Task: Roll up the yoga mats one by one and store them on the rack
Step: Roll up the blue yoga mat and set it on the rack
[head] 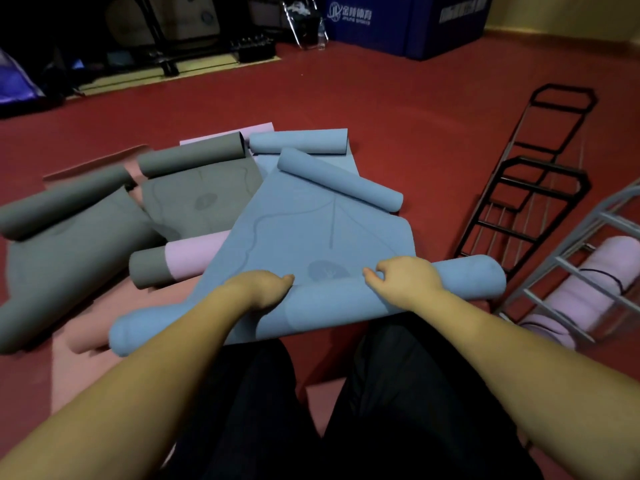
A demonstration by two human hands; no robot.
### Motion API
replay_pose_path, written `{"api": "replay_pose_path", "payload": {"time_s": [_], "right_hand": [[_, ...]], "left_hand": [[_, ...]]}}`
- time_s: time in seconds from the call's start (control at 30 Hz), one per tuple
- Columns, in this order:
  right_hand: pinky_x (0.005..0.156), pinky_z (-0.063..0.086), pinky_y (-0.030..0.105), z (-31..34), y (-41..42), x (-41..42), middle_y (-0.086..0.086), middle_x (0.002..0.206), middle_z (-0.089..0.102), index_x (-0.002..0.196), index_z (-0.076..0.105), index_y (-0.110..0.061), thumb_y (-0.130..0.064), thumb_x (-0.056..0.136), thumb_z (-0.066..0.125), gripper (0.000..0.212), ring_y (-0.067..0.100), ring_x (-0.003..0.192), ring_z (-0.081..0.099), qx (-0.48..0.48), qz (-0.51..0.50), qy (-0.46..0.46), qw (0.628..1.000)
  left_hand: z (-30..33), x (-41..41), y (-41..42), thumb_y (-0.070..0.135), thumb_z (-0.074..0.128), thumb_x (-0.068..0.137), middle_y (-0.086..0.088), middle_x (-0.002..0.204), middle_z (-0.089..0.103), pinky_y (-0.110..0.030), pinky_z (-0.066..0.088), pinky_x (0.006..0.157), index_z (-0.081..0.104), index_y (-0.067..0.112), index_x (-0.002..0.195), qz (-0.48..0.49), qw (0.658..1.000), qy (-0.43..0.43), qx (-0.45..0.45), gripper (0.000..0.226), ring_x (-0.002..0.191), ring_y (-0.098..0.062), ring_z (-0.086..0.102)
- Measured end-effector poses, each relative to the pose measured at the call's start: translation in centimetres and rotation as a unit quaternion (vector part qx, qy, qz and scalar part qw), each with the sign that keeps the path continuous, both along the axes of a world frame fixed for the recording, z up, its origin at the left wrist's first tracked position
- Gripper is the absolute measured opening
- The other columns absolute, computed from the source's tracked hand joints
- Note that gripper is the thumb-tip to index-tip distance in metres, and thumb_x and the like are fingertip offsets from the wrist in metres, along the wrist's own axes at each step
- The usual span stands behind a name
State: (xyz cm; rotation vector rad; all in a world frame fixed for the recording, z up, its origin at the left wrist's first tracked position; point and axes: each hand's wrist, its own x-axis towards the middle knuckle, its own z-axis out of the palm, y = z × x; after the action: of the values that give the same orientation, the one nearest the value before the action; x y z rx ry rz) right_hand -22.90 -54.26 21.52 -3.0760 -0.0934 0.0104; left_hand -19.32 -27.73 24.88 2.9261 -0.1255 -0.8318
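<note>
Both hands, left hand [268, 287] and right hand [403, 277], grip the near blue mat [311, 237] roll, arms outstretched, red floor [346, 98] beneath.

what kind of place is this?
Likely a gym or sports hall: red sports floor, several yoga mats including the blue mat being rolled, blue padded block with a sports logo, dumbbells.

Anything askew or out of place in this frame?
Yes. The black rack lies flat on the red floor rather than standing. The blue mat under both hands, left hand and right hand, lies slanted across the pink and grey mats, with both ends curled.
</note>
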Motion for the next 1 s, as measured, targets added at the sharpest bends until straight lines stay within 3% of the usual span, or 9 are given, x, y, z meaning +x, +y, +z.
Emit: {"api": "replay_pose_path", "payload": {"time_s": [0.23, 0.37, 0.43, 0.53, 0.7, 0.8, 0.87, 0.93, 1.0], "right_hand": [[0.075, 0.038, 0.033, 1.9, 0.7, -0.4, 0.014, 0.115, 0.067, 0.106, 0.071, -0.015, -0.062, 0.096, 0.024, 0.068, 0.032, 0.106, 0.06, -0.029, -0.005, 0.106, 0.994], [0.089, 0.041, 0.036, 2.3, 1.0, 1.0, 0.015, 0.133, 0.059, 0.124, 0.065, -0.012, -0.066, 0.093, 0.023, 0.074, 0.032, 0.118, 0.056, -0.008, -0.017, 0.187, 0.982], [0.103, 0.037, 0.037, 2.5, 1.1, 2.3, 0.015, 0.146, 0.049, 0.136, 0.057, -0.011, -0.063, 0.096, 0.026, 0.072, 0.031, 0.13, 0.049, 0.001, -0.017, 0.238, 0.971], [0.111, 0.029, 0.036, 2.7, 1.4, 3.8, 0.013, 0.154, 0.038, 0.143, 0.049, -0.011, -0.059, 0.099, 0.03, 0.068, 0.028, 0.139, 0.039, 0.025, -0.009, 0.297, 0.955], [0.106, 0.03, 0.036, 2.3, 1.8, 5.0, 0.011, 0.153, 0.041, 0.139, 0.053, -0.015, -0.054, 0.099, 0.033, 0.059, 0.027, 0.135, 0.042, 0.067, -0.004, 0.342, 0.937], [0.104, 0.034, 0.037, 1.8, 1.6, 4.9, 0.011, 0.148, 0.048, 0.134, 0.057, -0.017, -0.056, 0.1, 0.03, 0.059, 0.028, 0.131, 0.047, 0.046, 0.002, 0.296, 0.954], [0.092, 0.043, 0.037, 1.3, 1.2, 4.5, 0.01, 0.13, 0.061, 0.113, 0.065, -0.021, -0.056, 0.1, 0.029, 0.052, 0.028, 0.114, 0.056, 0.045, 0.01, 0.192, 0.98], [0.081, 0.046, 0.037, 0.8, 0.7, 3.6, 0.006, 0.112, 0.066, 0.091, 0.063, -0.022, -0.057, 0.099, 0.03, 0.049, 0.029, 0.102, 0.058, 0.054, 0.02, 0.099, 0.993], [0.081, 0.046, 0.036, -0.3, 0.3, 2.0, 0.002, 0.104, 0.065, 0.086, 0.061, -0.024, -0.061, 0.096, 0.029, 0.05, 0.028, 0.102, 0.057, 0.042, 0.03, 0.038, 0.998]], "left_hand": [[-0.2, -0.5, 1.7, 0.058, 0.029, 0.102, -0.009, 0.158, 0.034, -0.035, 0.02, 0.116, 0.043, 0.012, 0.148, 0.055, 0.996, 0.047, -0.052, 0.066, 0.145, -0.026, 0.031], [-1.1, -1.7, 1.8, 0.046, 0.031, 0.103, -0.014, 0.115, 0.062, -0.041, 0.044, 0.092, 0.069, 0.011, 0.108, -0.034, 0.978, -0.203, -0.017, 0.052, 0.115, -0.034, 0.054], [-2.2, -3.7, 1.6, 0.049, 0.031, 0.096, -0.014, 0.089, 0.063, -0.044, 0.047, 0.074, 0.067, 0.011, 0.084, -0.063, 0.957, -0.283, -0.026, 0.054, 0.092, -0.037, 0.06], [-4.2, -6.3, 1.7, 0.055, 0.034, 0.092, -0.01, 0.074, 0.058, -0.042, 0.046, 0.068, 0.062, 0.013, 0.077, -0.082, 0.938, -0.337, 0.016, 0.052, 0.072, -0.035, 0.06], [-4.2, -5.1, 1.6, 0.057, 0.025, 0.093, -0.008, 0.074, 0.062, -0.041, 0.043, 0.07, 0.064, 0.015, 0.073, -0.04, 0.95, -0.31, 0.024, 0.061, 0.073, -0.034, 0.062], [-3.5, -4.3, 1.0, 0.062, 0.009, 0.088, -0.008, 0.082, 0.066, -0.041, 0.041, 0.075, 0.066, 0.015, 0.077, -0.043, 0.961, -0.271, 0.02, 0.075, 0.083, -0.034, 0.063], [-3.2, -3.7, 0.8, 0.065, -0.001, 0.083, -0.007, 0.09, 0.068, -0.04, 0.041, 0.08, 0.068, 0.015, 0.085, -0.048, 0.964, -0.261, 0.026, 0.085, 0.091, -0.032, 0.063], [-3.3, -2.8, 0.6, 0.066, 0.003, 0.089, -0.008, 0.098, 0.069, -0.039, 0.042, 0.083, 0.069, 0.016, 0.089, -0.041, 0.966, -0.253, 0.028, 0.082, 0.096, -0.032, 0.063], [-3.4, -1.8, 0.4, 0.062, 0.016, 0.098, -0.01, 0.106, 0.069, -0.038, 0.044, 0.085, 0.069, 0.015, 0.092, -0.026, 0.975, -0.22, 0.008, 0.071, 0.101, -0.032, 0.063]]}}
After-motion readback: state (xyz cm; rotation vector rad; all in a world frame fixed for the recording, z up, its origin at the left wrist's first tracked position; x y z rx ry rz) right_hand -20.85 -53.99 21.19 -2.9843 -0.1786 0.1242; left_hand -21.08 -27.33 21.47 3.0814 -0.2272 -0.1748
